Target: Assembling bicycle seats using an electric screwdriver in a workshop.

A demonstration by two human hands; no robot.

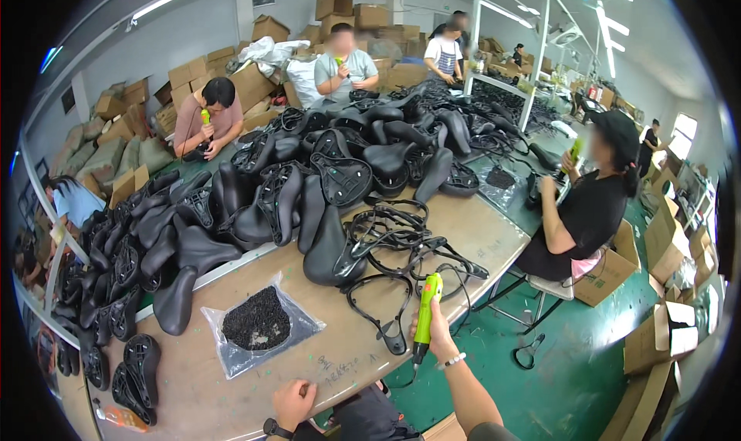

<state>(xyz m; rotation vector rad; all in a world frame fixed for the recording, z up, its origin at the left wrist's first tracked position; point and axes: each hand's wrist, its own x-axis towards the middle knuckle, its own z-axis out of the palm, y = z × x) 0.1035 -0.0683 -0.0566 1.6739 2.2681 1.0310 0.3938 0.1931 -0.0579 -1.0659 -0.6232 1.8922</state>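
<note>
Right hand [438, 339] clamped on green power screwdriver [424, 317], bit down, clear of bench; left hand [294, 404] loosely curled, empty, steadying at workbench [340, 348] edge.

In my right hand [438, 334] the power screwdriver [425, 311] has a glossy yellow-green plastic body with a black tip. My left hand [293, 402] rests at the lower edge of the tabletop [309, 364], which looks like bare, matt brown board, scuffed and scribbled on. On it lies a clear, shiny plastic bag [258, 329] under a heap of small dark screws [256, 319]. The bicycle saddles [231, 233] heaped across the middle of the frame look like smooth black vinyl with a soft sheen, their undersides ribbed hard plastic. The black saddle frames [386, 240] seem glossy plastic. Cardboard boxes [656, 341] at lower right are dull brown paperboard. The floor [571, 379] is glossy green.
</note>
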